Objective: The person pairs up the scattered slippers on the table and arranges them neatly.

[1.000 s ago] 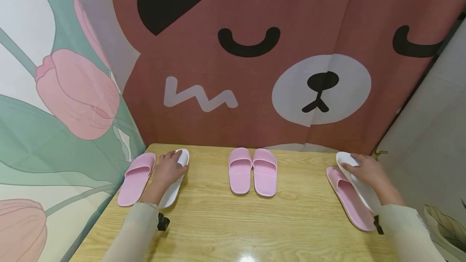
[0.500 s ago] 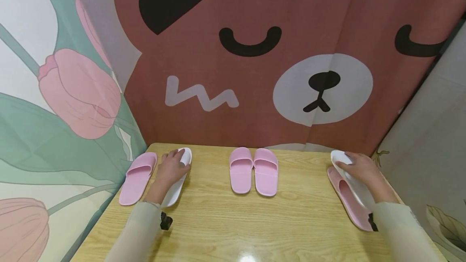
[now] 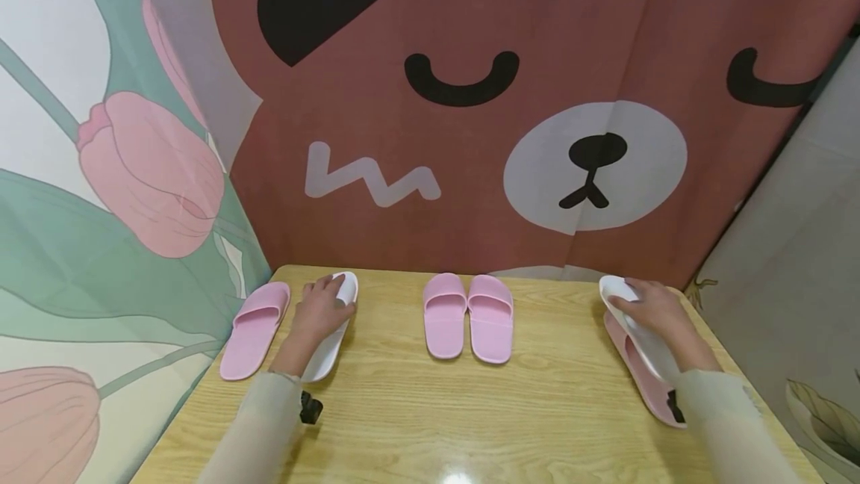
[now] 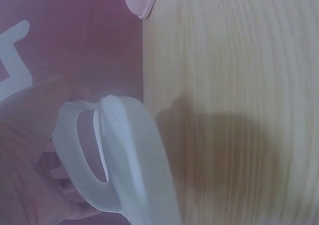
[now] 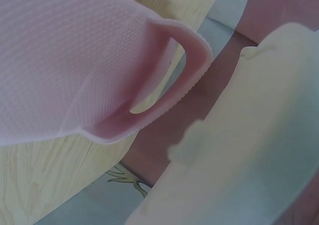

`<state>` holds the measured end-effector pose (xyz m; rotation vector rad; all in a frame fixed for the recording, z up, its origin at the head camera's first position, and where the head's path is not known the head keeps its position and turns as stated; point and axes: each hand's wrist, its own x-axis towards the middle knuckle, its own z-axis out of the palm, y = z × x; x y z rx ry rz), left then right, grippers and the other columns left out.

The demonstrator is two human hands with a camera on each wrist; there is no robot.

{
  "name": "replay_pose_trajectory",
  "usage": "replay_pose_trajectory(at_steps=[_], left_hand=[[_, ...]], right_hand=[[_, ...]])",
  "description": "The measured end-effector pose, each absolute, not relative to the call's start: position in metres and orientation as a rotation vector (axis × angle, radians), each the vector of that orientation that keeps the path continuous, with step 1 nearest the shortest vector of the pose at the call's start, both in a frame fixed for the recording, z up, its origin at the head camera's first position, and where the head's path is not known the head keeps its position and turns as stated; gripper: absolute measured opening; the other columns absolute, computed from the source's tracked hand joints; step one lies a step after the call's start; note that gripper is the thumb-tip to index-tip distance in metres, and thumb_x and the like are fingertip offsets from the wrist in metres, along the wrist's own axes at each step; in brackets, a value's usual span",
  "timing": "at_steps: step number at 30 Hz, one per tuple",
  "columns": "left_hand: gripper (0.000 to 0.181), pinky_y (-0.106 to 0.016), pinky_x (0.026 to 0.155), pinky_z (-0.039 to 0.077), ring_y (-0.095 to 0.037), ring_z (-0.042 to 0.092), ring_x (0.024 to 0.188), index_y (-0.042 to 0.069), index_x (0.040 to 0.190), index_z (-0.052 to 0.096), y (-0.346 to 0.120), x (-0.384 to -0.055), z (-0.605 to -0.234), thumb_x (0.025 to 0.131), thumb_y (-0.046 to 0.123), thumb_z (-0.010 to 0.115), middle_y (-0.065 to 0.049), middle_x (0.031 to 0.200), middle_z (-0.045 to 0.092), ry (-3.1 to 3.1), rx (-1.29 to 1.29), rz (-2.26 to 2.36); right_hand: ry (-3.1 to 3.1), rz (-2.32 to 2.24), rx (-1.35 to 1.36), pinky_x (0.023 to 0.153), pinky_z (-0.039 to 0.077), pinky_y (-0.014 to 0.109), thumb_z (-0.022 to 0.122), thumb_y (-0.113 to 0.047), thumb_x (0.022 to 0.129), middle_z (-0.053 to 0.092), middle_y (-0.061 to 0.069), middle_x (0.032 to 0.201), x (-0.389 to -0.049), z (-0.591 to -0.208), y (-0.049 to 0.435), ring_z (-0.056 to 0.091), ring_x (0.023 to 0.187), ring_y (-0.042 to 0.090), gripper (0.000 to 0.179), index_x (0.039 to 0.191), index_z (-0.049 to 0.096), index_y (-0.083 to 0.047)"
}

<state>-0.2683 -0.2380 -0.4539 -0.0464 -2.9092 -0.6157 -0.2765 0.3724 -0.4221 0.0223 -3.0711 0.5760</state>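
Observation:
My left hand grips a white slipper at its strap end. In the left wrist view that slipper is tilted, and a shadow falls on the wood beside it. A pink slipper lies just left of this hand. Over on the right, my right hand holds a second white slipper by the upper part, thumb on its near side. It overlaps a pink slipper lying slanted on the table. The right wrist view shows this pink slipper close up.
Two pink slippers, a left one and a right one, stand side by side at the back middle of the wooden table. A bear-print cloth hangs behind, with a tulip-print cloth at left and a pale cloth at right.
My right hand and its white slipper have shifted left, over more of the slanted pink slipper. My left hand with its white slipper has edged slightly right, away from the left pink slipper.

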Motion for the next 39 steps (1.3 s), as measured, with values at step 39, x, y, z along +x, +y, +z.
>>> replay_pose_trajectory(at_steps=[39], left_hand=[[0.073, -0.071, 0.096, 0.041, -0.048, 0.035, 0.138, 0.01, 0.153, 0.044, -0.225, -0.276, -0.454, 0.09, 0.039, 0.067, -0.023, 0.155, 0.04, -2.904, -0.05, -0.656]], right_hand=[[-3.06, 0.708, 0.135, 0.108, 0.027, 0.072, 0.056, -0.053, 0.099, 0.032, 0.042, 0.149, -0.289, -0.419, 0.328, 0.028, 0.135, 0.062, 0.085, 0.15, 0.035, 0.011]])
